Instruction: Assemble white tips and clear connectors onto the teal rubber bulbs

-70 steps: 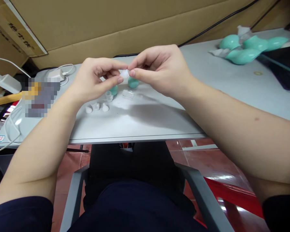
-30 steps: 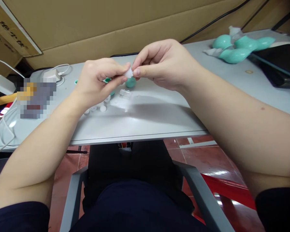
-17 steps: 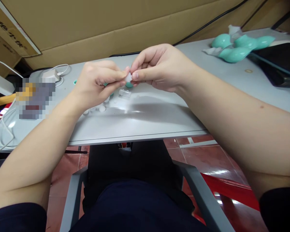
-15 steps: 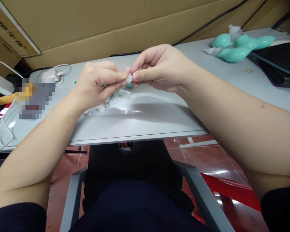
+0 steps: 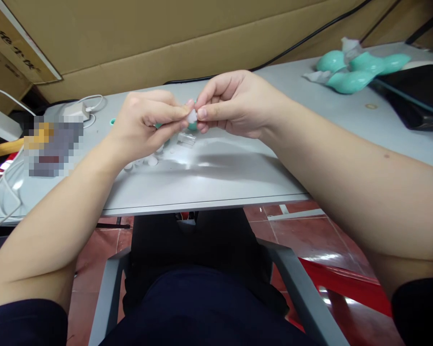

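Observation:
My left hand (image 5: 153,115) pinches a small white piece (image 5: 192,117) between thumb and fingers, above the grey table. From the other side, the thumb and fingertips of my right hand (image 5: 234,103) close on the same piece. Its exact kind is too small to make out. Just below and behind the fingertips shows a bit of a mint-green thing (image 5: 192,127), mostly hidden. Under the hands lies a clear plastic piece (image 5: 186,139). Small white round pieces (image 5: 152,160) are scattered beside my left wrist, some of them covered by it.
At the back right, glossy mint-green rounded shapes (image 5: 353,80) lie beside a black object (image 5: 414,98). A tan ring (image 5: 371,106) sits nearer. On the left are a white charger (image 5: 76,112), cables and a blurred-out item (image 5: 54,146). Cardboard (image 5: 130,38) stands behind the table (image 5: 216,192).
My right hand and forearm have shifted very slightly. Both hands keep their pinch on the small white piece; the things on the table lie as before.

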Available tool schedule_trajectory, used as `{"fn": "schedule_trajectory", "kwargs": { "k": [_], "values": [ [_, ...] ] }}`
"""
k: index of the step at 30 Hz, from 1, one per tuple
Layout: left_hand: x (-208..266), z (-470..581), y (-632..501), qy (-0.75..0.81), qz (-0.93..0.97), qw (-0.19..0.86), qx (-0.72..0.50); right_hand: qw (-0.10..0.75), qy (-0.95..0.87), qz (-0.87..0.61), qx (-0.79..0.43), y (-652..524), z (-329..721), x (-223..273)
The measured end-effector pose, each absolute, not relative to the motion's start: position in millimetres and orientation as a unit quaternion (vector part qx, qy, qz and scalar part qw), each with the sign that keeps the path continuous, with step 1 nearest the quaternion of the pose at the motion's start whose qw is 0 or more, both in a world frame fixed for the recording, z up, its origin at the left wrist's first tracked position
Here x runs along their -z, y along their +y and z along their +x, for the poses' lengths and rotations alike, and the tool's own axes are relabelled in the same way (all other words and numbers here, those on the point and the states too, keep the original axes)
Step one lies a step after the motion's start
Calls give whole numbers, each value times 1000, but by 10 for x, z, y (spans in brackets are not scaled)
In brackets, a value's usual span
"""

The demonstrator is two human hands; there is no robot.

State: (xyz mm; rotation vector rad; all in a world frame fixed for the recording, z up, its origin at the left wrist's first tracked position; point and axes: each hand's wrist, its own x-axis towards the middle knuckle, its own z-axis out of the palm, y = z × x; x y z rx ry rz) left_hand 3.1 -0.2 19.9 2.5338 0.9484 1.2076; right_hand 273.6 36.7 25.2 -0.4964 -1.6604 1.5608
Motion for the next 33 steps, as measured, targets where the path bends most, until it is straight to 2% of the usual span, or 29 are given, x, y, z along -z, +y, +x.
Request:
{"fn": "schedule_trajectory", "kwargs": {
  "k": [5, 8, 18, 26, 33],
  "values": [
    [-147, 84, 72, 330, 813, 88, -472, 488, -641, -203, -557, 285, 2612, -249],
    [-130, 102, 94, 356, 802, 89, -472, 510, -670, -188, -506, 251, 2604, -264],
    [-173, 60, 7, 351, 828, 63, -432, 468, -737, -174, -455, 313, 2703, -251],
    [-291, 9, -80, 349, 859, 64, -369, 415, -658, -169, -605, 311, 2730, -262],
    [-318, 13, -126, 301, 889, 75, -336, 354, -662, -172, -638, 374, 2778, -211]
  ]
}}
